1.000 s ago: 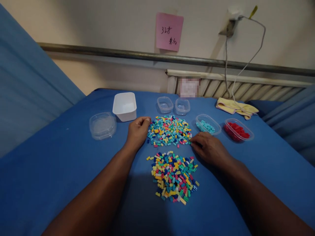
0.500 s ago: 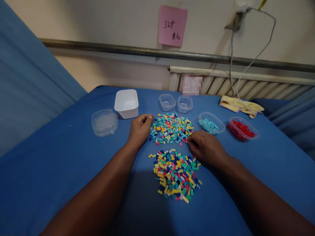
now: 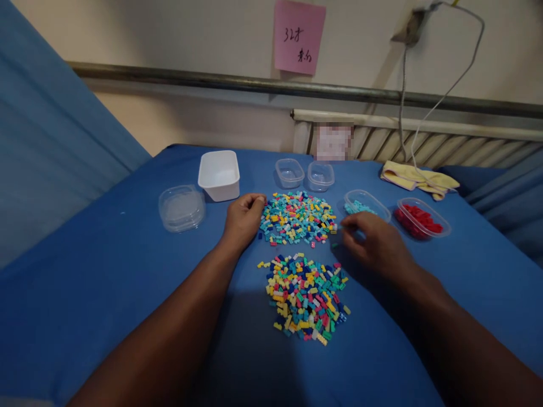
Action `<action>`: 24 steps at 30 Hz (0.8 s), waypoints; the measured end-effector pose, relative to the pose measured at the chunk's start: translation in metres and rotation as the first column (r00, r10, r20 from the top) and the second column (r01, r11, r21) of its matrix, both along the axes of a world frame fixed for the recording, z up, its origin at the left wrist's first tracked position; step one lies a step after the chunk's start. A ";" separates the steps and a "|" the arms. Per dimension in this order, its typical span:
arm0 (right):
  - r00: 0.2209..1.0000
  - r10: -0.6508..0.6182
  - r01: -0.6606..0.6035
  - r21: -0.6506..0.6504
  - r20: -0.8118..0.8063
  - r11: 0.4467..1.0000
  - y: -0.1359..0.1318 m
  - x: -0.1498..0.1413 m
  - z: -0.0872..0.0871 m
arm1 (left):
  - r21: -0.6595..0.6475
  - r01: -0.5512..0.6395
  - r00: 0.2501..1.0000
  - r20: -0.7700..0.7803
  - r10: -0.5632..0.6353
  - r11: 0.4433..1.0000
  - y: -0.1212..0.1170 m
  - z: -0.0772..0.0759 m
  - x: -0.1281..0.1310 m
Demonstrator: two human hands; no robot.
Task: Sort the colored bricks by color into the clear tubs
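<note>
Two piles of small toy bricks in mixed colours lie on the blue cloth: a far pile (image 3: 297,217) and a near pile (image 3: 307,297). My left hand (image 3: 245,215) rests at the left edge of the far pile, thumb and fingers closed together; whatever they hold is hidden. Just right of that pile, my right hand (image 3: 377,240) is raised a little, with a small bluish brick (image 3: 340,227) at its pinched fingertips. Beyond it stands a clear tub of light-blue bricks (image 3: 358,207), partly covered by the hand. Red bricks (image 3: 418,219) fill another clear tub farther right.
A white tub (image 3: 219,175) stands at the back left beside stacked clear lids or tubs (image 3: 181,209). Two clear tubs, left (image 3: 289,173) and right (image 3: 320,177), sit behind the far pile. A yellow cloth (image 3: 418,178) with a cable across it lies at the back right.
My right hand has lifted off the far pile's right edge and moved right, toward the light-blue tub, with a small brick at its fingertips. My left hand stays in place.
</note>
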State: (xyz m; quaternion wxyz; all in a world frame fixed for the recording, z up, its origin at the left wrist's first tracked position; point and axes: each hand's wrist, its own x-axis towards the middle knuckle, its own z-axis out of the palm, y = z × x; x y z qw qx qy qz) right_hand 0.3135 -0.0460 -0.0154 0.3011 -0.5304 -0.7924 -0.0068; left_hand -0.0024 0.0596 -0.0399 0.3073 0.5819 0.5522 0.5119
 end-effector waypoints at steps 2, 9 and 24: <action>0.990 -0.138 0.139 0.117 -0.014 0.983 0.009 0.020 0.005 | 0.005 0.004 1.000 -0.003 -0.004 1.000 -0.001 0.001 0.000; 0.999 -0.027 0.021 0.176 0.031 0.984 0.016 0.009 0.003 | 0.000 0.010 1.000 -0.016 -0.010 1.000 -0.001 0.000 0.001; 0.946 0.322 -0.322 0.007 -0.045 0.947 0.001 -0.022 -0.013 | -0.006 0.007 1.000 -0.009 -0.007 1.000 -0.005 0.003 0.004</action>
